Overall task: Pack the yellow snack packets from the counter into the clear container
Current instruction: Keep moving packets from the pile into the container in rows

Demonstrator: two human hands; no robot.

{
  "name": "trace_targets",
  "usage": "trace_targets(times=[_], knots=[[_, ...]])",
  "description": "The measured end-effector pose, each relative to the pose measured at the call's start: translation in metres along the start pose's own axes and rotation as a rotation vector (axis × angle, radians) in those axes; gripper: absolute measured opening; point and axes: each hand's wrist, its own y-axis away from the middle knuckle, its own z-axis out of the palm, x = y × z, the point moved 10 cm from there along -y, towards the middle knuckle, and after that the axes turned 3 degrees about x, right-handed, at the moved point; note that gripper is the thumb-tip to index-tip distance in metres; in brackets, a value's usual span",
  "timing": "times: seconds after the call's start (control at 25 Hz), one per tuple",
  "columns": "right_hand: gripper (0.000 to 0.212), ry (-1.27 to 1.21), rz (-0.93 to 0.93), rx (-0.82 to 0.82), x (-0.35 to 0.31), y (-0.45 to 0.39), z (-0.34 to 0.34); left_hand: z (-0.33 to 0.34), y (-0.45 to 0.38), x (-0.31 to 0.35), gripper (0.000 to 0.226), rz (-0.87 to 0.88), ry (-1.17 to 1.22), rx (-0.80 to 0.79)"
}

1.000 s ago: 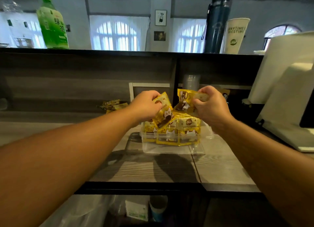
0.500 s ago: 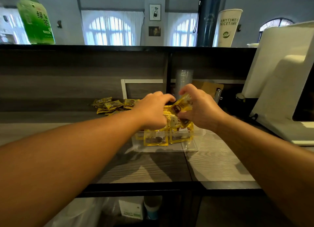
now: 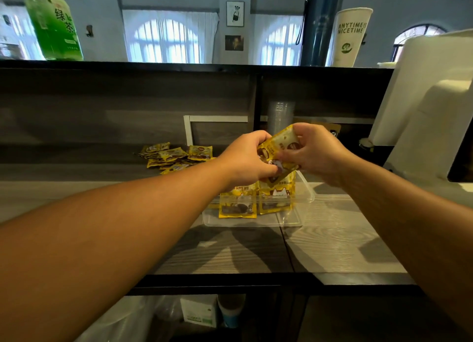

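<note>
1. The left grip (image 3: 249,160) and the right grip (image 3: 316,153) are both raised above the clear container (image 3: 305,188), close to each other, and together they grasp one held packet (image 3: 281,153).
2. The left grip has its fingers curled around the lower left part of the held packet; the right grip pinches its upper right part with thumb and fingers.
3. The held packet is yellow, tilted, and it hangs just above the packed packets (image 3: 254,201), which stand inside the clear container. I cannot tell if it touches them.
4. The clear container rests on the desk (image 3: 340,239), about in the middle between the front edge and the back edge, across the seam of the two desk boards.
5. A loose pile of packets (image 3: 176,156) lies near the back edge of the desk, to the left of the container and well apart from it.
6. On the shelf above the desk stand a green bottle (image 3: 53,24) near its left end, and a dark flask (image 3: 318,24) with a paper cup (image 3: 350,34) just beside it toward its right end.
7. A white machine (image 3: 430,106) stands at the right edge of the desk.
</note>
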Motion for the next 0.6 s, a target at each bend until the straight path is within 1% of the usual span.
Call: trace_targets(times=[0.08,0.16,0.24,0.32,0.36,0.44,0.48,0.52,0.6], knots=[[0.027,0.136,-0.059,-0.01,-0.006,0.002,0.001,0.002,-0.001,-0.007,0.039,-0.037,-0.066,0.008],[0.027,0.187,-0.093,-0.041,-0.011,0.004,0.004,0.004,0.0,-0.014,0.038,-0.093,-0.024,-0.038],[0.024,0.141,-0.072,-0.09,-0.01,0.001,0.004,0.004,0.002,-0.022,0.036,-0.158,0.17,-0.083],[0.02,-0.005,0.02,-0.166,-0.003,-0.002,0.004,0.003,0.006,-0.028,0.035,-0.22,0.401,-0.108],[0.02,-0.069,0.065,-0.2,0.001,-0.003,0.005,0.003,0.007,-0.031,0.035,-0.244,0.479,-0.115],[0.022,-0.075,0.082,-0.226,0.004,-0.005,0.008,0.003,0.009,-0.035,0.037,-0.256,0.515,-0.123],[0.023,-0.016,0.051,-0.221,0.002,-0.007,0.01,0.001,0.009,-0.035,0.038,-0.238,0.452,-0.114],[0.023,0.074,0.002,-0.204,-0.001,-0.01,0.011,-0.004,0.008,-0.033,0.04,-0.19,0.318,-0.09],[0.024,0.335,-0.114,-0.173,-0.01,-0.015,0.009,-0.017,0.003,-0.024,0.048,-0.026,-0.113,0.008]])
